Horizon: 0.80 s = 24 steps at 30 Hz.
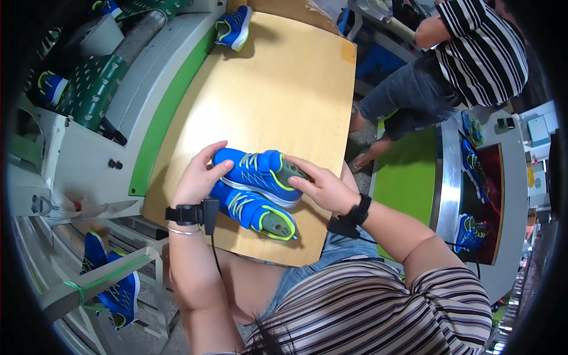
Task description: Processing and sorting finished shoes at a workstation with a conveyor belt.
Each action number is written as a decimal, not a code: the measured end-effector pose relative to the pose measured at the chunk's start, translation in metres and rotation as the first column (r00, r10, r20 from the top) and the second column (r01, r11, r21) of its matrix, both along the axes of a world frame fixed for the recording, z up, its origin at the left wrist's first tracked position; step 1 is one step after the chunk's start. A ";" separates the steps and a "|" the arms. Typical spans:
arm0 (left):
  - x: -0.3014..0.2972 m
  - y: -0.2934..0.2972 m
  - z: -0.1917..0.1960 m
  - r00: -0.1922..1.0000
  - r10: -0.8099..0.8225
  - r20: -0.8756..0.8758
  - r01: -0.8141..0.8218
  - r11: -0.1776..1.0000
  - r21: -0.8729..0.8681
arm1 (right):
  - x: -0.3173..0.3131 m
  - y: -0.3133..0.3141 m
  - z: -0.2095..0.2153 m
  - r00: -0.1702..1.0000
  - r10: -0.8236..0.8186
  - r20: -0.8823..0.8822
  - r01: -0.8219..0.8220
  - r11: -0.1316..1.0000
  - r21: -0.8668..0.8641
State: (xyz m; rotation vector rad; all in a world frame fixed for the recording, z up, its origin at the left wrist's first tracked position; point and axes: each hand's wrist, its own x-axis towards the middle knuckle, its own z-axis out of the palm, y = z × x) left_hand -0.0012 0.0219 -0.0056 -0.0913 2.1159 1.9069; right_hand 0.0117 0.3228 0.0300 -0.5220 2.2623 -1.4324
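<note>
Two blue sneakers with lime trim lie side by side on the wooden table (pixel 284 89). The farther blue sneaker (pixel 255 170) is gripped at its toe by my left hand (pixel 198 177) and at its heel opening by my right hand (pixel 322 186). The nearer blue sneaker (pixel 257 213) rests against it, its grey insole facing up, partly under my left wrist. Both wrists wear black bands with cables.
A third blue sneaker (pixel 234 26) sits at the table's far edge. A white and green machine (pixel 118 94) with shoes stands at left. More sneakers hang on a rack (pixel 112 284) lower left. A person in a striped shirt (pixel 473 53) sits beside a conveyor (pixel 473 177) at right.
</note>
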 end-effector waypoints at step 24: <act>-0.004 0.011 0.019 1.000 -0.017 -0.004 0.016 0.994 -0.108 | -0.016 -0.022 0.036 0.967 0.253 -0.028 -0.239 0.941 0.241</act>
